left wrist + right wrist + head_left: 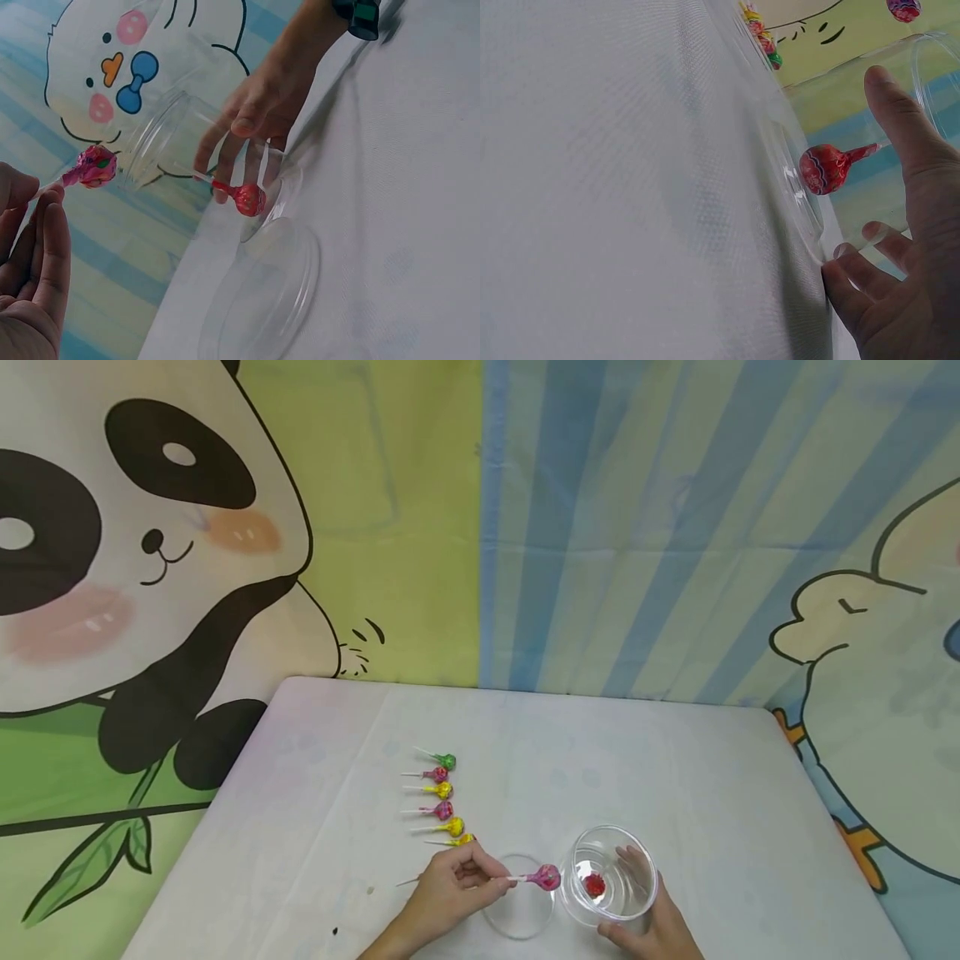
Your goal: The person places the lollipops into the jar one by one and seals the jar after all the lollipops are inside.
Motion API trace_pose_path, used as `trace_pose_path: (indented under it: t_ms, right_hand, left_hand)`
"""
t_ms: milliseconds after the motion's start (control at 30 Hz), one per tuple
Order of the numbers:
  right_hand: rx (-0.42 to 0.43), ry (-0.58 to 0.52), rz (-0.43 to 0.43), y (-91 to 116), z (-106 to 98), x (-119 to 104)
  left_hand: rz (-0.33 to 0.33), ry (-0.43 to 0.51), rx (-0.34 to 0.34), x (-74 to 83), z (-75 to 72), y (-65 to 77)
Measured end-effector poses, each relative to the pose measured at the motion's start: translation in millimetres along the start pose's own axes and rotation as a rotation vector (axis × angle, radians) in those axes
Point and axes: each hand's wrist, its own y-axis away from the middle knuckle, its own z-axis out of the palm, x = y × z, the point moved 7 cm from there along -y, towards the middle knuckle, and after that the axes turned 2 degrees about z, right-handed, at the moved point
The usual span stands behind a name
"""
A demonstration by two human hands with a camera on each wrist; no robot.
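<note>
My left hand [453,887] pinches the stick of a pink wrapped lollipop [548,877] between thumb and fingertips. The candy end points right, beside the rim of a clear round jar [613,828]. My right hand [663,925] grips that jar from the right, thumb on the near side and fingers around the far side. The jar stands upright on the table. Inside, a red lollipop [825,169] rests with its candy end at the bottom and its stick leaning up. A clear round lid [262,289] lies flat on the table left of the jar, partly under my left hand in the head view.
Several wrapped lollipops, among them a green one [447,762] and a yellow one [454,827], lie in a column left of the lid, sticks pointing left. A white cloth covers the table [675,760]. Behind it hangs a cartoon-printed curtain [420,527].
</note>
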Motion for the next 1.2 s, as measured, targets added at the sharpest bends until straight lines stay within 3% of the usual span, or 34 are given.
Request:
trace_pose_path:
  t_ms: [100, 367, 633, 833, 1100, 1200]
  right_hand:
    - [-0.001, 0.005, 0.013, 0, 0, 1]
    - [-0.012, 0.005, 0.039, 0, 1, 1]
    - [0.005, -0.028, -0.042, -1, -1, 2]
    - [0.006, 0.003, -0.037, 0, -2, 3]
    - [0.009, 0.077, -0.019, 0, -4, 6]
    - [0.007, 0.076, -0.026, 0, -2, 7]
  left_hand:
    - [0.027, 0.000, -0.017, 2.9, 6.0, -6.2]
    - [-0.001, -0.016, -0.073, 5.1, 17.9, -15.9]
    - [0.079, -0.099, -0.093, 15.8, 27.5, -27.9]
    - [0.108, -0.173, -0.129, 13.5, 36.4, -33.5]
    - [0.229, -0.261, -0.171, 18.9, 45.8, -39.0]
    - [0.223, -0.278, -0.184, 17.6, 46.2, -39.7]
